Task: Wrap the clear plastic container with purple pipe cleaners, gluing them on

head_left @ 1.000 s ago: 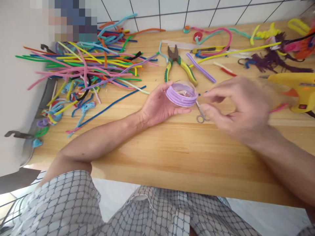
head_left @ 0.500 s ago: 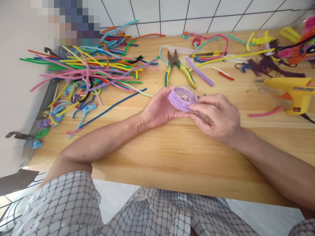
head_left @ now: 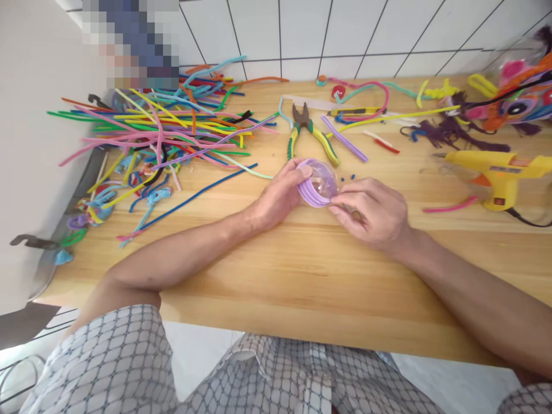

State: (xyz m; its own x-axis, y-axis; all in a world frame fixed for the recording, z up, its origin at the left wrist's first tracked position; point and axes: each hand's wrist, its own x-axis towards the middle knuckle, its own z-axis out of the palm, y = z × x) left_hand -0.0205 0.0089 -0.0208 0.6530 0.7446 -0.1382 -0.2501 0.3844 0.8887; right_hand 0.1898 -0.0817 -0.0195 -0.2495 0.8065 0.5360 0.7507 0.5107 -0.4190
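Observation:
A clear, rounded plastic shell [head_left: 324,179], with purple pipe cleaner [head_left: 311,195] coiled along its left and lower sides, is held above the table. My left hand [head_left: 282,195] is closed round its left side, the thumb pressing on the purple rows. At the lower right edge, my right hand [head_left: 373,213] pinches the purple pipe cleaner between thumb and forefinger. A small ring-like metallic shape shows by its curled fingers; I cannot tell what it is. Just beyond the shell lie pliers [head_left: 319,135] with yellow-green handles and a folded purple pipe cleaner [head_left: 345,139].
A heap of coloured pipe cleaners [head_left: 172,126] spreads over the back left. To the right lie a yellow glue gun [head_left: 500,172] and a pink piece [head_left: 451,205]. Behind the pliers is a yellow utility knife [head_left: 357,111]. A colourful figure [head_left: 517,106] stands at the back right.
The shell has turned in my left hand, its opening now facing up more, and my left thumb has come over the purple rows. My right fingers stay at its edge. The view has shifted slightly.

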